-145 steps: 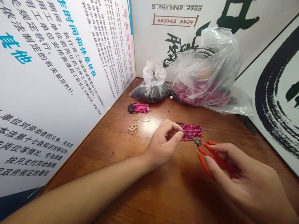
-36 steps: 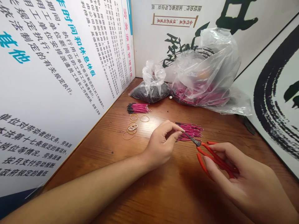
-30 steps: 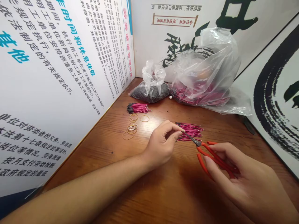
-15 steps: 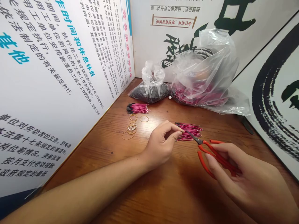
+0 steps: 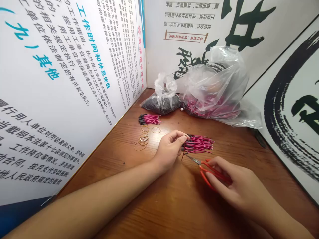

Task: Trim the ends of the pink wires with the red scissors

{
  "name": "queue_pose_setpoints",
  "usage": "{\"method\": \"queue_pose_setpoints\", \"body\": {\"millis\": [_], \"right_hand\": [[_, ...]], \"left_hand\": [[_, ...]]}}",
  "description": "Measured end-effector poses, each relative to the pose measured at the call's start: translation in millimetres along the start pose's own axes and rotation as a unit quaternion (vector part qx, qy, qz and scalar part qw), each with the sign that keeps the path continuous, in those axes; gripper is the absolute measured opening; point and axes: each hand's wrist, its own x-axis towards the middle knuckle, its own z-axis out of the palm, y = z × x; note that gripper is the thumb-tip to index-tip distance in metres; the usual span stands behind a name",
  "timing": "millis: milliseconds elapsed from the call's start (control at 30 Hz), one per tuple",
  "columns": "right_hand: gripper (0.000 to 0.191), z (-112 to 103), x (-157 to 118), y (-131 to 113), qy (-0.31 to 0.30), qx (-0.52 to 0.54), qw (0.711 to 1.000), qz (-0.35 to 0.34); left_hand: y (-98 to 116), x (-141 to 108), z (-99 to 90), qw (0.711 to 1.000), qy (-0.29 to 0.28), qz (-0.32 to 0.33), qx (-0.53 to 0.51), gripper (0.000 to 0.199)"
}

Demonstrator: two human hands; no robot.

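Observation:
My left hand pinches the near end of a bundle of pink wires with black tips, and one wire droops below my fingers. My right hand holds small red-handled snips with a dark metal tip. That tip points left and sits just below the bundle, apart from it. Farther back on the wooden table lie a smaller bundle of the same wires and several loose rubber bands.
Against the back corner stand a clear plastic bag of black pieces and a larger clear bag of pink wires. A small white bead lies between them. Printed boards rise on the left and behind.
My right hand has drawn the snips back and down from the bundle, with their blades closer together. The view has shifted, and my left hand keeps its pinch on the bundle.

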Motion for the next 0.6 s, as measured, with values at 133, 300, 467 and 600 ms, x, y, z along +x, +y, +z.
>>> {"method": "queue_pose_setpoints", "body": {"millis": [133, 300, 467, 600], "right_hand": [[0.02, 2.0, -1.2, -6.2, -0.069, 0.001, 0.997, -0.027], [0.023, 12.6, 2.0, -17.2, -0.111, 0.002, 0.993, -0.046], [0.022, 17.5, 3.6, -20.0, -0.122, 0.002, 0.992, -0.044], [0.02, 17.0, 3.7, -19.8, -0.12, 0.003, 0.992, -0.042]], "left_hand": [[0.1, 1.7, -0.6, 0.999, -0.009, -0.01, -0.037, 0.02], [0.6, 0.9, -0.5, 0.999, -0.018, -0.004, -0.036, 0.019], [0.2, 1.3, 1.1, 0.999, -0.018, 0.021, 0.037, 0.018], [22.0, 18.2, -11.2, 0.993, 0.01, 0.062, 0.104, 0.013]]}}
